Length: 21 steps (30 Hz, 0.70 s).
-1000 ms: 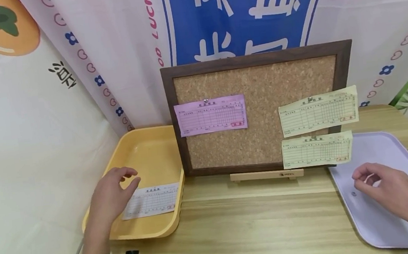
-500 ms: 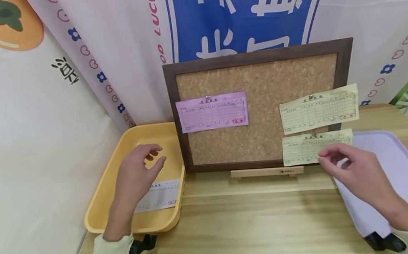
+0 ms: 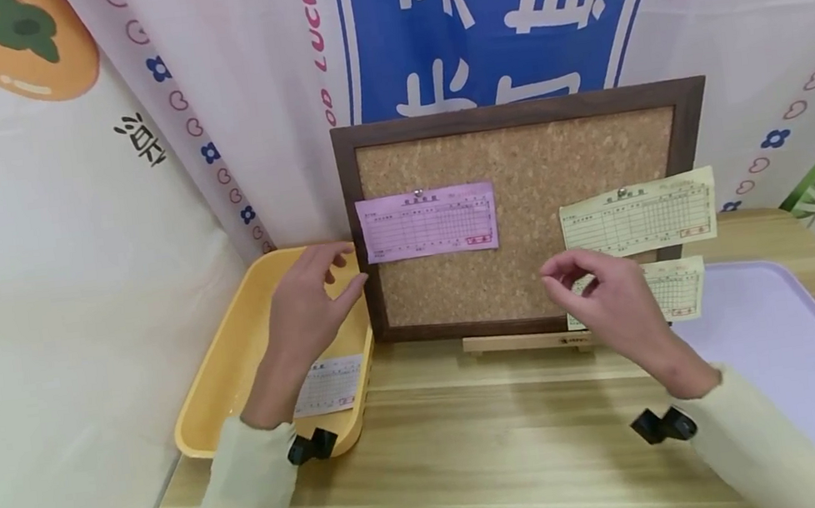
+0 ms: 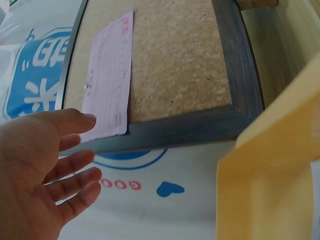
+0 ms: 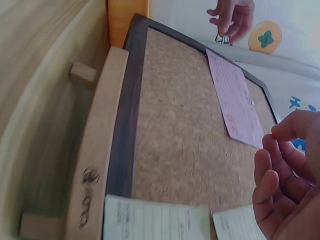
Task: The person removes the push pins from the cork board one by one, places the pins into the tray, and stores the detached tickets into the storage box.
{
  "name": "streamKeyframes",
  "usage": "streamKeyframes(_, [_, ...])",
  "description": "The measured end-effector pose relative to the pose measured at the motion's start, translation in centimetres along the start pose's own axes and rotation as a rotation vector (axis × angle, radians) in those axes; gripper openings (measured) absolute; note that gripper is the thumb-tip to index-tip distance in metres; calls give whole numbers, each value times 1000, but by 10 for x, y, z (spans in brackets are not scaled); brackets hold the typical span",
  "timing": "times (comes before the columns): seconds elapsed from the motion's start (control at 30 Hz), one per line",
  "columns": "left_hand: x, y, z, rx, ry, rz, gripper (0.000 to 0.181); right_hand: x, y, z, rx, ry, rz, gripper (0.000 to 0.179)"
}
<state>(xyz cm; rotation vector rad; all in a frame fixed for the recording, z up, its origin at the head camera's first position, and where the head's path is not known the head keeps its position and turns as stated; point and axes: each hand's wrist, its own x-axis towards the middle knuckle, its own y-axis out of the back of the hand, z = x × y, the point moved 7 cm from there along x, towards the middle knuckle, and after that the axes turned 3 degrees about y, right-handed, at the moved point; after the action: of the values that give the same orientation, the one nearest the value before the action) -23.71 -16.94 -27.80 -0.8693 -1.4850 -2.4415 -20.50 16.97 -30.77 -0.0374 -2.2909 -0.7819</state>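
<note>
My left hand [image 3: 306, 306] hovers over the right side of the yellow basket [image 3: 206, 394], thumb and fingers apart and holding nothing. In the left wrist view its thumb comes near the purple slip [image 4: 111, 75], which hangs from a pushpin [image 3: 418, 193] on the left of the cork board [image 3: 465, 293]. My right hand [image 3: 608, 291] is before the board's right half, its fingers loosely curled, thumb and index tips close together. I see nothing between them. Behind it hang two pale yellow slips, the upper slip [image 3: 652, 213] and the partly covered lower slip [image 3: 683, 290].
A white slip [image 3: 332, 384] lies in the yellow basket. To the right is a lilac tray [image 3: 753, 307] on the wooden table [image 3: 477, 464]. The board leans on a small wooden stand [image 3: 512, 343], with a printed curtain [image 3: 271, 119] behind it.
From above the lilac tray my right hand has moved left and up to the board. My left hand has risen and shifted right across the basket. The pinned slips hang as before.
</note>
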Motion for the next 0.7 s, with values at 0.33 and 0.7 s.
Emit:
streamKeyframes(0.33, [28,-13,3,-145,-3,115,37,42,-37,-11,115,-60,-54,6])
streamKeyframes(0.7, [43,-22,9,-183,16,172,39,71,-59,-12,151,-118,-64,17])
